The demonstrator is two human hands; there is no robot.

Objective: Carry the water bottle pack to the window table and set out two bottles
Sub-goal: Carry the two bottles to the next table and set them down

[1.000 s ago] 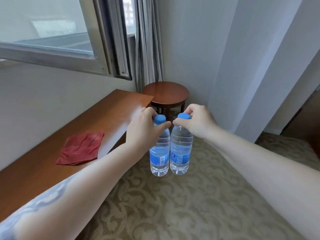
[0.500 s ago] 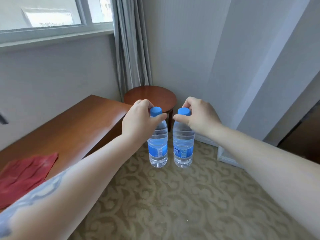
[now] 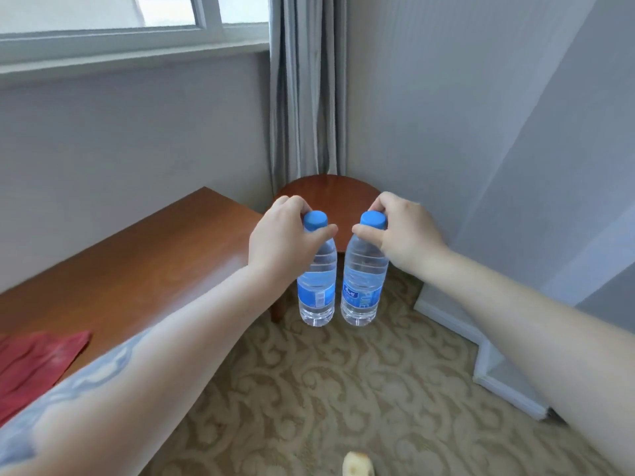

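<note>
Two clear water bottles with blue caps and blue labels hang upright side by side above the carpet. My left hand (image 3: 278, 242) grips the left bottle (image 3: 316, 286) by its neck, just under the cap. My right hand (image 3: 402, 231) grips the right bottle (image 3: 362, 286) the same way. Behind them stands a small round wooden table (image 3: 330, 190) in the corner under the curtain. No bottle pack is in view.
A long wooden desk (image 3: 144, 269) runs along the left wall below the window (image 3: 130, 25), with a red cloth (image 3: 34, 365) on its near end. Grey curtain (image 3: 305, 87) hangs in the corner. Patterned carpet (image 3: 343, 389) covers the floor; a white baseboard step (image 3: 494, 372) juts out at right.
I have moved closer to the corner; the round table and curtain now appear larger. The two bottles have drawn slightly apart. Both hands keep their grip.
</note>
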